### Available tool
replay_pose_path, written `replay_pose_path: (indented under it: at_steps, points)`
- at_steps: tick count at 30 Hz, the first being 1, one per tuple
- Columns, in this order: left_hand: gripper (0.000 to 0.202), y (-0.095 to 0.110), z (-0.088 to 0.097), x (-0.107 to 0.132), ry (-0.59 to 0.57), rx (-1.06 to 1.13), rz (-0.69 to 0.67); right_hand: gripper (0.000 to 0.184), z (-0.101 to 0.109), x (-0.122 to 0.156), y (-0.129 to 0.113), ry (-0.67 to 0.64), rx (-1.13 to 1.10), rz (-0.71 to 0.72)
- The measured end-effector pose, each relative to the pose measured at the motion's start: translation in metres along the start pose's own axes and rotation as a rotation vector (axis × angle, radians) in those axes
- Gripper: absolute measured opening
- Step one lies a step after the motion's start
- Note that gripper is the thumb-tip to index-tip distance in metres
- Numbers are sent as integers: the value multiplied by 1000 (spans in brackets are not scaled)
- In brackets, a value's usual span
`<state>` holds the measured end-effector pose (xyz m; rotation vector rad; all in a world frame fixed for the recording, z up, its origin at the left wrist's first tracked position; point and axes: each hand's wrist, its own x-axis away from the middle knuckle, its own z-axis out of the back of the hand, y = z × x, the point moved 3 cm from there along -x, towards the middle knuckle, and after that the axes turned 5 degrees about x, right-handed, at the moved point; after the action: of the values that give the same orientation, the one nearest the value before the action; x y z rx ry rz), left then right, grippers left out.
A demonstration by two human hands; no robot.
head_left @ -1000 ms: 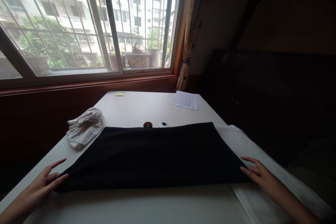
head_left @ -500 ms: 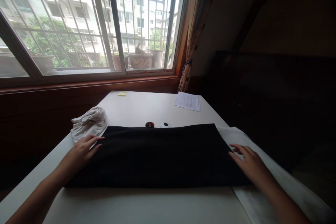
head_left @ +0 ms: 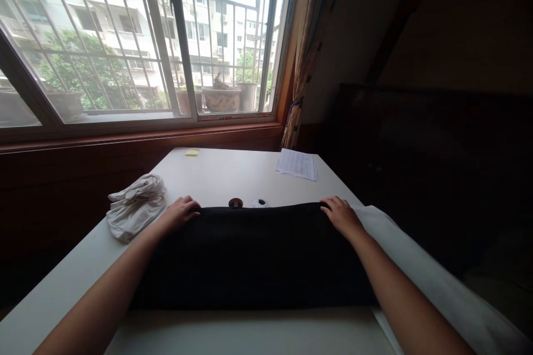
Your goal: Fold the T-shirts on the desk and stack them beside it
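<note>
Tabletop (head_left: 225,172) bears black cloth (head_left: 258,258), left hand (head_left: 180,213) and right hand (head_left: 340,216) hiding far corners.

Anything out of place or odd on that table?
Nothing alarming: no spill or damage visible. The pale cloth at left is bunched up, while the black cloth lies smoothly spread. The papers near the far right corner sit slightly askew.

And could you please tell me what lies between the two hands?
In the head view, the black cloth spans the stretch between the left hand and right hand.
</note>
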<state>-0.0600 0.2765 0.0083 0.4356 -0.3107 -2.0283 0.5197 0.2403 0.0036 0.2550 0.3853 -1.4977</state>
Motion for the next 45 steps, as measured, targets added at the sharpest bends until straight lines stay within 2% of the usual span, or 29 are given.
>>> replay_pose_path:
  at_steps: [7, 15, 20, 28, 39, 45]
  points:
    - [20, -12, -1, 4, 82, -24, 29, 21, -16, -13, 27, 26, 15, 31]
    - [18, -13, -12, 6, 163, -120, 103, 20, -16, -12, 33, 48, 42, 85]
    - [18, -17, -15, 4, 143, -162, 100, 22, -22, -10, 38, 15, 25, 117]
    - [17, -23, -18, 1, 118, -215, 112, 25, -19, -14, 61, 56, -1, 93]
    - [16, -20, -17, 1, 115, -266, 97, 24, -15, -16, 59, 71, 16, 116]
    - [17, -10, -16, 4, 141, -328, 96, 20, -7, -17, 56, 96, 77, 37]
